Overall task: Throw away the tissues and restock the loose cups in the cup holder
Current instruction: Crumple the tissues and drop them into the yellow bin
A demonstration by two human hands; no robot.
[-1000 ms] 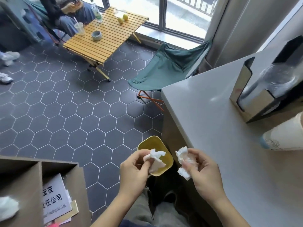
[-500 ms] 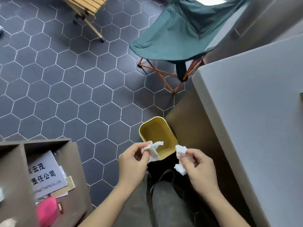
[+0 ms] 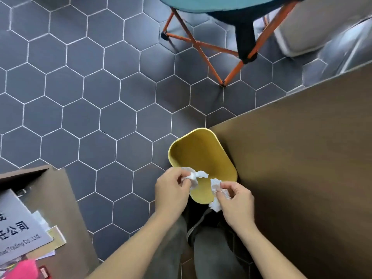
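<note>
Dark grey hexagonal floor tiles point(image 3: 84, 109) with pale grout fill most of the view, seen from almost straight above. On them, tucked against the brown wooden side of a counter point(image 3: 302, 168), stands a small yellow plastic waste bin point(image 3: 201, 156) with a rounded rectangular rim; as far as its inside shows, it holds nothing. Both bare hands hang over the near edge of that bin, side by side but not touching. The left hand point(image 3: 171, 193) pinches a crumpled white tissue point(image 3: 194, 177) between thumb and fingertips, the paper poking out over the bin's opening. The right hand point(image 3: 236, 201) is likewise closed on a second crumpled white tissue point(image 3: 215, 193), part of it above the rim and a loose end drooping below the fingers. Beneath the forearms, grey trouser legs point(image 3: 213, 254) and a dark shoe point(image 3: 201, 222) show. At the lower left sits a brown open-topped shelf unit point(image 3: 54, 190) holding a grey printed sign point(image 3: 18, 232), loose papers and something bright pink point(image 3: 22, 268). At the top edge, a folding camp chair with a teal fabric seat point(image 3: 221, 3) stands on thin orange legs point(image 3: 201, 51), well apart from the bin.
</note>
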